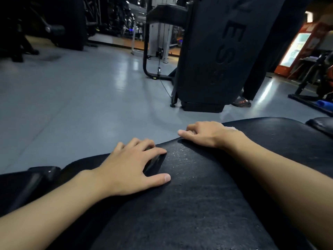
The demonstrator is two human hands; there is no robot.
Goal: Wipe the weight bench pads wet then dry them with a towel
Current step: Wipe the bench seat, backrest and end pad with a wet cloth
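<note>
A dark grey, coarse-textured towel [189, 195], flecked with pale lint, is seen spread across a long black glossy vinyl bench pad [273, 129] that runs from near left to far right across the lower half of the view. The pad's bare surface is exposed to the right of the towel, and a second, smaller black glossy pad [322, 124] is set just beyond it at the right edge.

The left hand [126, 170] is laid flat on the towel near its far edge, released, with fingers spread and the thumb stretched toward the right. The right hand [207, 134] is placed farther right, at the far edge of the towel. Its fingers are curled under and the index finger is pointed left. Whether cloth is actually gripped there cannot be told. The two hands are kept apart, with a strip of towel between them.

Beyond the bench, a smooth grey-blue floor [81, 105] is seen. A tall black machine housing with embossed letters [207, 60] is stood on it in the middle distance, with a black tubular cable frame [145, 51] to its left. A dark shoe with orange trim [241, 102] is visible at the housing's right base. Far right, a lit red-orange drinks fridge [297, 49] and a blue roll [324, 103] are seen.
</note>
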